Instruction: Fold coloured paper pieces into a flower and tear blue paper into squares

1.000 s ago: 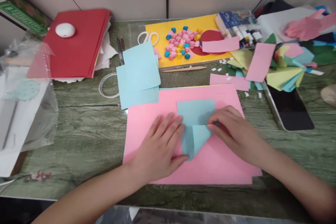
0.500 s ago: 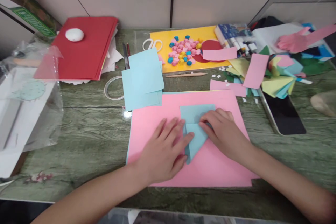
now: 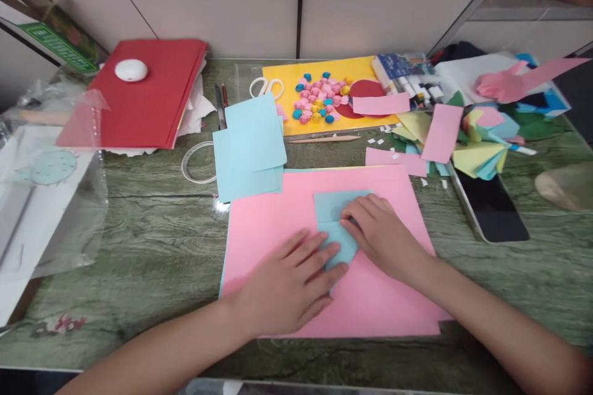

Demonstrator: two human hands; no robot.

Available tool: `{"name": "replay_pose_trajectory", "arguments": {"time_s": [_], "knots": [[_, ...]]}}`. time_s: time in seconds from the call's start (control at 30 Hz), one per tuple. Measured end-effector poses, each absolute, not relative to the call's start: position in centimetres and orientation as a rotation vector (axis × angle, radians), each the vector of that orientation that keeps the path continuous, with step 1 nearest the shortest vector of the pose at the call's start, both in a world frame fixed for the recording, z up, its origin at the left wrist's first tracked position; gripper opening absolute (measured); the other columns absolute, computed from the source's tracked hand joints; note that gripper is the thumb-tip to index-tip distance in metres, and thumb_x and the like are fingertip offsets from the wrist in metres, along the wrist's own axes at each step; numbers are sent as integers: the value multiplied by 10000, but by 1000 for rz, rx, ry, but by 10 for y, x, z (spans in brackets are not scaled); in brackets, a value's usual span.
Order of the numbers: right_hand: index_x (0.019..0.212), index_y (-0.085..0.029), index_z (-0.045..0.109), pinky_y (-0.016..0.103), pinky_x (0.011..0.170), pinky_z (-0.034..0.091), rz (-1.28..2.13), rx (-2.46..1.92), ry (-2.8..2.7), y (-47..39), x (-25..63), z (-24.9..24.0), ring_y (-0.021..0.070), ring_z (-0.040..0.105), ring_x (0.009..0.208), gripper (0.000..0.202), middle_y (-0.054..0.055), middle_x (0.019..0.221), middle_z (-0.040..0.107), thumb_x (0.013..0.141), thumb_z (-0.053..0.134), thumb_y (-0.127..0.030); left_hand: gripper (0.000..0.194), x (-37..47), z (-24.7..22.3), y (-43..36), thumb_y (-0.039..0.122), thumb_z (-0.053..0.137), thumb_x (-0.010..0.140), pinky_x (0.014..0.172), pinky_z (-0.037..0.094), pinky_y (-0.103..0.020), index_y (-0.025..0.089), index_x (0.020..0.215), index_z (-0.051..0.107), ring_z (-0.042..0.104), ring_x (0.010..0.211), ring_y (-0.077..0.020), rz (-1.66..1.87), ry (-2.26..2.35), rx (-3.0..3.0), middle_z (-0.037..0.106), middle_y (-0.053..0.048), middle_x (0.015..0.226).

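A partly folded light-blue paper square [image 3: 331,202] lies on a stack of large pink sheets [image 3: 375,296]. My left hand [image 3: 296,284] rests palm down with fingers spread, its fingertips on the lower left part of the blue paper. Thumb and fingertips of my right hand [image 3: 377,231] are pinched at the paper's right side, on a folded flap. The lower part of the blue paper is mostly covered by my left fingers. Several more light-blue squares [image 3: 254,136] overlap the stack's upper left corner.
Behind lie white scissors [image 3: 266,87], a wooden stick [image 3: 324,139] and a yellow sheet [image 3: 282,126] with small coloured paper pieces. A tape roll [image 3: 198,162] is at left, near a red folder [image 3: 139,108]. At right are a phone [image 3: 495,207] and pink strips [image 3: 442,134].
My right hand has slid left along the blue paper's fold. My left hand has shifted slightly down, its fingers covering more of the lower point. The camera view has tilted a little.
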State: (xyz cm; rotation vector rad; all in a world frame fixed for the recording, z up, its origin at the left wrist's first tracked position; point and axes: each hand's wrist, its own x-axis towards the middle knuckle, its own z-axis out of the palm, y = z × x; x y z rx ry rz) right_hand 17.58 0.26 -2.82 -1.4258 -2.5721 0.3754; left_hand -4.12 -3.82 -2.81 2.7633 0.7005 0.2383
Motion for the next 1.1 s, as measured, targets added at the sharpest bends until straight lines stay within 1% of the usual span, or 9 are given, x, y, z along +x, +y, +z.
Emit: {"name": "replay_pose_trajectory", "arguments": {"time_s": [0.13, 0.3, 0.47, 0.67, 0.9, 1.1], "knots": [[795, -175, 505, 335, 687, 330, 416, -1430, -2560, 4, 175, -29, 190, 438, 759, 138, 47, 789, 547, 886, 411, -221, 419, -40, -29, -38, 349, 411, 888, 1054, 279, -472, 199, 1280, 420, 319, 1289, -258, 281, 727, 2784, 447, -72, 1343], [791, -179, 507, 334, 685, 328, 426, -1452, -2542, 5, 175, -30, 194, 426, 755, 136, 47, 784, 537, 883, 422, -230, 379, -39, -30, -38, 315, 427, 885, 1033, 308, -486, 187, 1239, 470, 369, 1256, -268, 324, 752, 2798, 500, -80, 1296], [784, -178, 501, 341, 693, 334, 424, -1501, -2517, 5, 173, -32, 199, 413, 758, 128, 48, 788, 525, 878, 433, -232, 373, -39, -31, -37, 310, 430, 885, 1025, 311, -506, 173, 1228, 483, 377, 1250, -274, 330, 765, 2798, 508, -90, 1286], [774, -175, 491, 346, 706, 347, 396, -1519, -2510, 4, 171, -33, 202, 406, 763, 119, 49, 792, 518, 869, 451, -234, 364, -38, -30, -37, 296, 437, 883, 1009, 337, -507, 175, 1221, 494, 413, 1221, -283, 332, 773, 2821, 522, -77, 1275], [774, -171, 493, 342, 699, 350, 383, -1514, -2501, 5, 171, -32, 200, 409, 761, 94, 47, 789, 514, 853, 478, -221, 361, -39, -32, -38, 250, 450, 873, 1024, 321, -505, 186, 1227, 488, 389, 1239, -279, 307, 784, 2821, 508, -67, 1289], [770, -171, 490, 343, 697, 346, 351, -1522, -2507, 4, 172, -34, 200, 402, 755, 114, 51, 785, 510, 862, 458, -231, 359, -38, -33, -38, 211, 453, 867, 1036, 309, -507, 185, 1224, 486, 347, 1269, -276, 306, 788, 2800, 511, -71, 1284]]}}
